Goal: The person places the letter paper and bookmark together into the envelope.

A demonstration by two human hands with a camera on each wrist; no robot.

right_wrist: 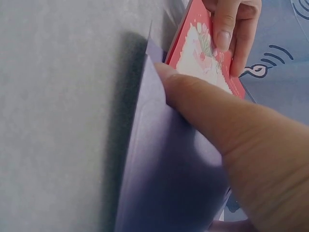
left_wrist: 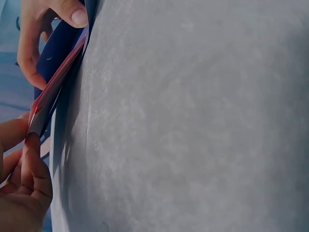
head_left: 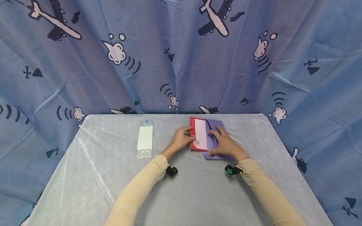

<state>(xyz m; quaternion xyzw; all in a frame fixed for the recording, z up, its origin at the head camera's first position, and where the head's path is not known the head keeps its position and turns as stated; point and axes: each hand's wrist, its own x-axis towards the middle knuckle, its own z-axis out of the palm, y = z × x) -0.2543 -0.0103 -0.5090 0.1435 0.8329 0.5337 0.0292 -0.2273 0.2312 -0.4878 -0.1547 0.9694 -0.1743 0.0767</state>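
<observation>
A red card (head_left: 200,133) with a white panel and a flower print lies partly inside the mouth of a purple envelope (head_left: 217,123). My left hand (head_left: 181,138) pinches the card's outer left edge between thumb and fingers, as the left wrist view also shows. On the envelope, my right hand (head_left: 224,144) has its fingers and thumb spread and bent at the open side. In the right wrist view, the thumb (right_wrist: 193,89) presses at the envelope's mouth, beside the card (right_wrist: 198,55). The card's right end is hidden by the envelope.
To the left of the hands, a long pale bookmark (head_left: 145,138) with blue patterned ends lies on the grey cloth-covered table (head_left: 198,194). Behind the table's far edge hangs a blue curtain (head_left: 152,84) with airplane prints.
</observation>
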